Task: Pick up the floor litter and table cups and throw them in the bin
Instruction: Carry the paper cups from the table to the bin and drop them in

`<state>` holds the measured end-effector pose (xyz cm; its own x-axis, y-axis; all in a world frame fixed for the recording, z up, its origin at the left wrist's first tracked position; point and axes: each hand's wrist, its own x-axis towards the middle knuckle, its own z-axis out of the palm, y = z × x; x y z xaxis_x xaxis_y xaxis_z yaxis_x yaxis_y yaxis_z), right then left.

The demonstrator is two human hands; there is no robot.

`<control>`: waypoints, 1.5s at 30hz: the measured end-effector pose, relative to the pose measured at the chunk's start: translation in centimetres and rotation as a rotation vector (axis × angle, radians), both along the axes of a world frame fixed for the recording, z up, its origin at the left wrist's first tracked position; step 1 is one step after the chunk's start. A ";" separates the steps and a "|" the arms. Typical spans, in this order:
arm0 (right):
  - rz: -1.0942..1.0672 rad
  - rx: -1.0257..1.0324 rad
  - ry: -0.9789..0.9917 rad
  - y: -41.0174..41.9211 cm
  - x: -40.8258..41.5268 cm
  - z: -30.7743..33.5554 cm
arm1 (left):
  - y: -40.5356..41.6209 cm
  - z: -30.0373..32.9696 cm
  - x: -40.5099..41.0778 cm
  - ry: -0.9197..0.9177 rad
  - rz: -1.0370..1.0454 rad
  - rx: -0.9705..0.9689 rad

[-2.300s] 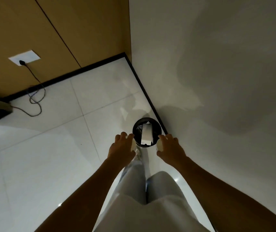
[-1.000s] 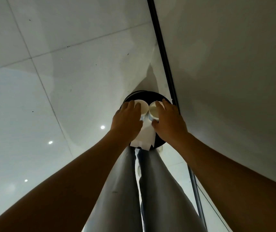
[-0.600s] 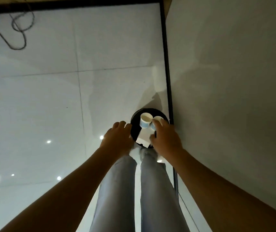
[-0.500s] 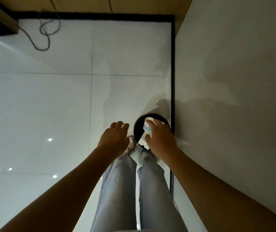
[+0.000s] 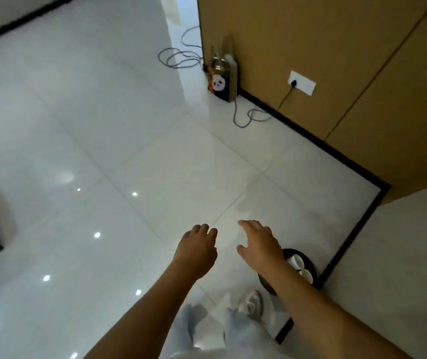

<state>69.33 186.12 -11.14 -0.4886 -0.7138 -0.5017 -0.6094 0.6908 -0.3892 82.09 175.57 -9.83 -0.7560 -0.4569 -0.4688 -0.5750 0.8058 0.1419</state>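
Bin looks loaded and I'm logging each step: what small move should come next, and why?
Probably turn away and scan the floor for leftover litter: both cups lie inside the bin, and the left hand and right hand hold nothing.

Bare forearms and hands (image 5: 197, 251), no sleeves; pale light-blue trousers (image 5: 238, 330); white-and-grey sneaker (image 5: 252, 304)

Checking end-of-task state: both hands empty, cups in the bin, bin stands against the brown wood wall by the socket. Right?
One thing is wrong. The bin stands in the corner against the grey wall, not the brown wood wall by the socket, as the head view shows. The rest holds: left hand and right hand hold nothing, and white cups lie in the bin.
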 end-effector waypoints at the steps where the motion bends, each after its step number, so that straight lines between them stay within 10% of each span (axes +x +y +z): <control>1: 0.062 -0.001 0.002 -1.9 1.9 0.6 | -1.2 0.6 2.5 0.008 0.065 -0.006; 23: 1.217 -0.086 0.148 -34.8 56.3 5.0 | -18.7 5.6 60.5 0.058 1.138 -0.027; 45: 1.451 -0.062 0.124 -72.4 88.9 5.4 | -49.7 5.1 91.4 0.134 1.593 0.000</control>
